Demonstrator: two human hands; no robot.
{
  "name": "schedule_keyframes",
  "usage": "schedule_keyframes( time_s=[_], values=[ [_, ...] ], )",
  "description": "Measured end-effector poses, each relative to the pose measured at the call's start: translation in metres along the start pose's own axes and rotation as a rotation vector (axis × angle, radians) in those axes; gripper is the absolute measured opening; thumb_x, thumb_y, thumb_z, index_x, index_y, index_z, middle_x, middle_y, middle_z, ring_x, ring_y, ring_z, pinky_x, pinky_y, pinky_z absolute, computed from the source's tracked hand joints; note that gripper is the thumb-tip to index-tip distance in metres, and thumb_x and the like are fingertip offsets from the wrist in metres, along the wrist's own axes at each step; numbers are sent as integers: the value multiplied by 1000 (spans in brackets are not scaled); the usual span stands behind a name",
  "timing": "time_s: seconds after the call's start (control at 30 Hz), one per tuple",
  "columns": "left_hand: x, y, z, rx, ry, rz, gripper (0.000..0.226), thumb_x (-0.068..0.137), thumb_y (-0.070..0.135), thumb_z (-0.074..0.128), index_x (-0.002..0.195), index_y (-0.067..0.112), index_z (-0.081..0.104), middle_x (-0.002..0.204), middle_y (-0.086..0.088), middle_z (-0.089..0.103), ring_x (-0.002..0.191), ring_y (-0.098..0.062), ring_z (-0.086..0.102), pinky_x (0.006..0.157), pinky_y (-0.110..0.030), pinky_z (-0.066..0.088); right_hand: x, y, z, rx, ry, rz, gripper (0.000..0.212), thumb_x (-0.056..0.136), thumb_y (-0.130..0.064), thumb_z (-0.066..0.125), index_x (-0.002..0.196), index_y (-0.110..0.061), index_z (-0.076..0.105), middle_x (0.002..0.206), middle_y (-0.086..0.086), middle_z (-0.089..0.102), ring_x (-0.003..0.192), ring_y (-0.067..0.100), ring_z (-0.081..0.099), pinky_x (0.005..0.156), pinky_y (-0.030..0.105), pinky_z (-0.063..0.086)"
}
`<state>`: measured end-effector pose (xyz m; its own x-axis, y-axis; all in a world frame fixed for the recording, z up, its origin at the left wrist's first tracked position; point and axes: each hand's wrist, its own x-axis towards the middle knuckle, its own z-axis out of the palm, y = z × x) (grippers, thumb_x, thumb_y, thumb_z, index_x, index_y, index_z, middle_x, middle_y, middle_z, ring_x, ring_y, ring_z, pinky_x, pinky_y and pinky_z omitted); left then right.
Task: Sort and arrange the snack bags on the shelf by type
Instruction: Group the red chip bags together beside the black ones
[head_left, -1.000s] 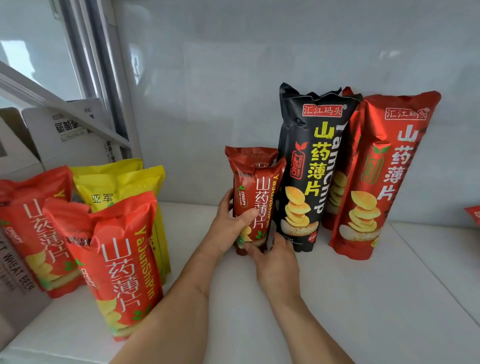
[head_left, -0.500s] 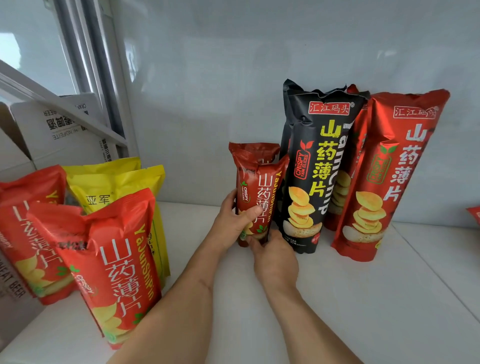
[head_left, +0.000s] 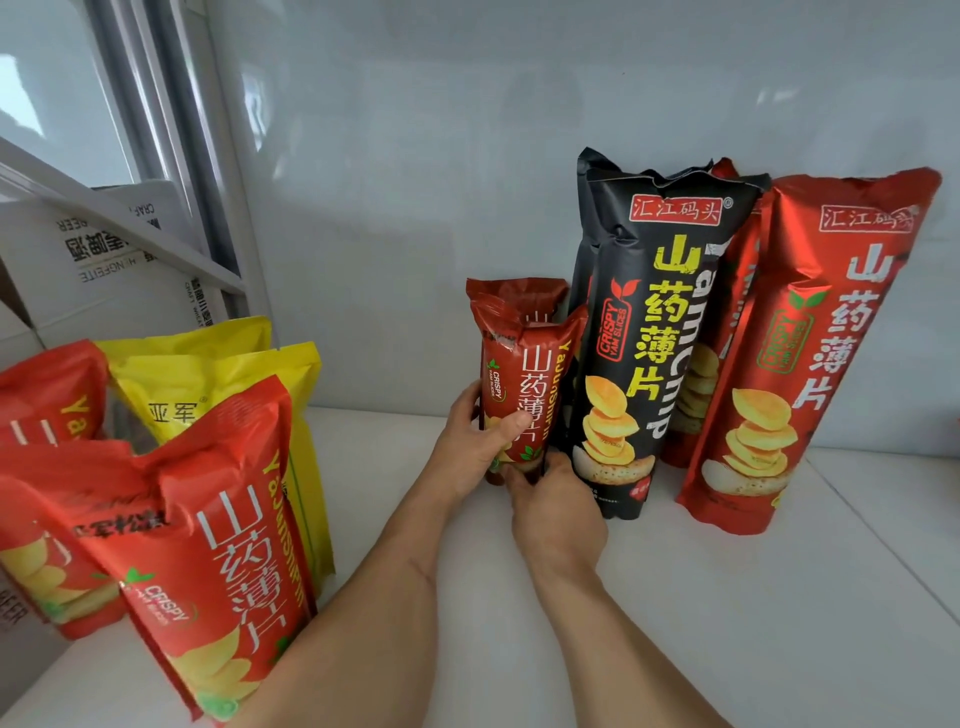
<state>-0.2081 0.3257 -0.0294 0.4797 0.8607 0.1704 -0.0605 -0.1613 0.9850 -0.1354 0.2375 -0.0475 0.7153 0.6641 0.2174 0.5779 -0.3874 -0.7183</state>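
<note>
My left hand (head_left: 470, 447) wraps the lower half of the small red yam-chip bag (head_left: 524, 384) standing mid-shelf (head_left: 675, 597) toward the back edge, just beside the tall black bag (head_left: 649, 332), right hand (head_left: 558, 512) pinching its base; light, puffy, crackly, contents fragile, so I hold low and gently.

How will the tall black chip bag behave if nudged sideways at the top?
The tall black chip bag stands upright, tall over a narrow base, so it would probably tip rather than slide. Its crinkled top suggests soft, puffy film, likely light for its size and easily dented. The tall red bag beside it might stop a rightward fall.
</note>
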Motion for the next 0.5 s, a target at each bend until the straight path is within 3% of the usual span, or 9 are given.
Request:
schedule_keyframes(
  time_s=[0.27, 0.43, 0.5],
  values=[
    [-8, 0, 0, 35, 16, -11, 95, 72, 55, 77, 151, 30, 32, 147, 4, 47, 124, -13, 55, 90, -24, 51, -6, 1, -2, 34, -3, -15, 48, 88, -50, 61, 126, -23, 50, 110, -1, 69, 102, 23, 65, 75, 33, 53],
    [-33, 11, 1, 154, 71, -26, 83, 87, 50, 68, 155, 26, 27, 157, 0, 34, 126, -7, 41, 95, -25, 39, -19, 3, -9, 82, -14, -39, 52, 88, -40, 64, 133, -22, 44, 113, 3, 69, 104, 27, 64, 78, 37, 53],
    [-45, 12, -2, 209, 105, -35, 83, 89, 53, 65, 156, 25, 26, 160, -1, 31, 136, -12, 38, 100, -26, 36, -27, 6, -15, 113, -22, -51, 56, 90, -34, 63, 138, -20, 38, 112, 5, 70, 104, 28, 65, 79, 37, 53]
  ],
)
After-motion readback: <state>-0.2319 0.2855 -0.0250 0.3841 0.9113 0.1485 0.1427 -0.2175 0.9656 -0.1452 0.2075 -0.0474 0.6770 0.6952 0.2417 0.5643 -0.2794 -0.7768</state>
